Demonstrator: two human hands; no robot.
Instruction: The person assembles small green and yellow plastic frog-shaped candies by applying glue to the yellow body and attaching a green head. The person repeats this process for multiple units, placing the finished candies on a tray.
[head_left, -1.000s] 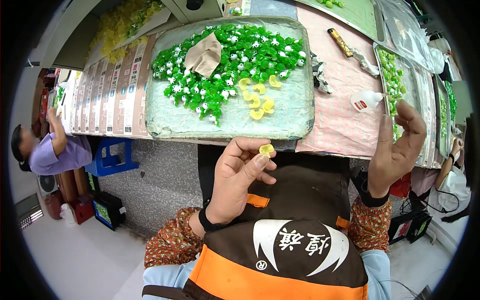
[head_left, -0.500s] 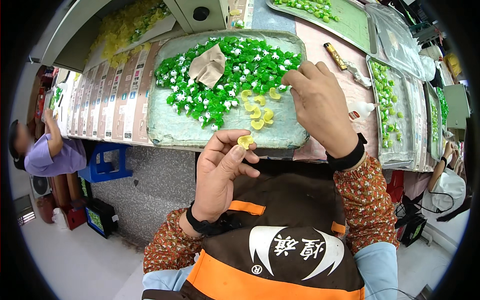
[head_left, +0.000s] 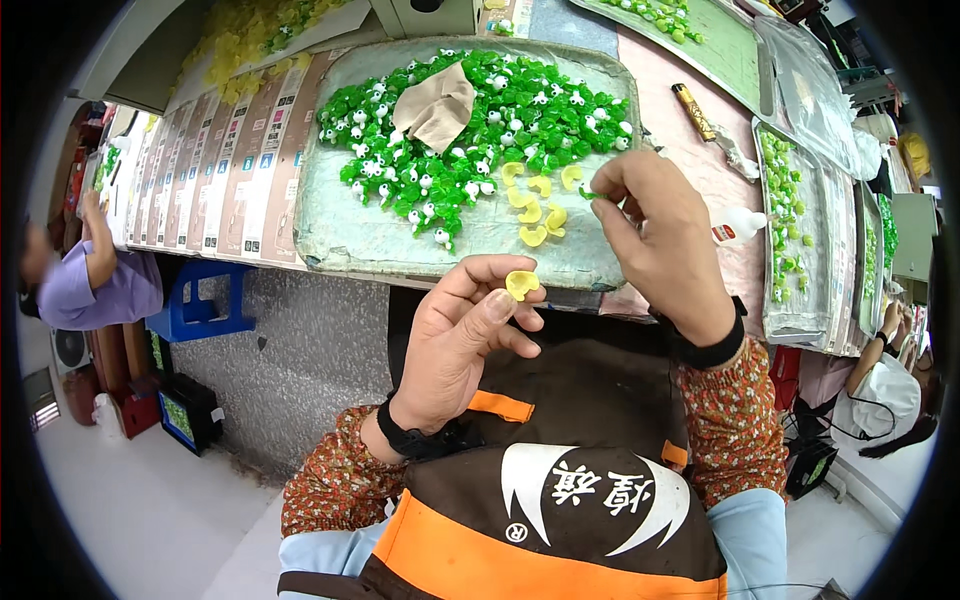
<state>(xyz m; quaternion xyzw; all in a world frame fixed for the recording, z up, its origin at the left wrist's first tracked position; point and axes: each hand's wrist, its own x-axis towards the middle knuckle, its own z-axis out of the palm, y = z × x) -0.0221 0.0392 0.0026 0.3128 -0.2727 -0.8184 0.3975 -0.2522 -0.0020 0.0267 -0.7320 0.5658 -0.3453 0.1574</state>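
Note:
Between the thumb and forefinger of my left hand is a small yellow curved plastic piece, held just off the tray's near edge. My right hand is over the tray's right side, with thumb and fingers pinched at a small green-and-white piece. The wide pale tray bears a heap of green pieces with white ball-shaped parts. A beige cloth scrap lies on that heap. Several loose yellow pieces are scattered on the tray between my hands.
A white bottle and a dark yellow-labelled tube lie right of the tray. Another tray with green pieces stands further right. Yellow pieces are piled at back left. A person in purple sits left, beside a blue stool.
My right hand has moved down from the heap's right edge, now with a green-and-white piece at its fingertips. The left hand keeps its yellow piece. The whole view has shifted slightly.

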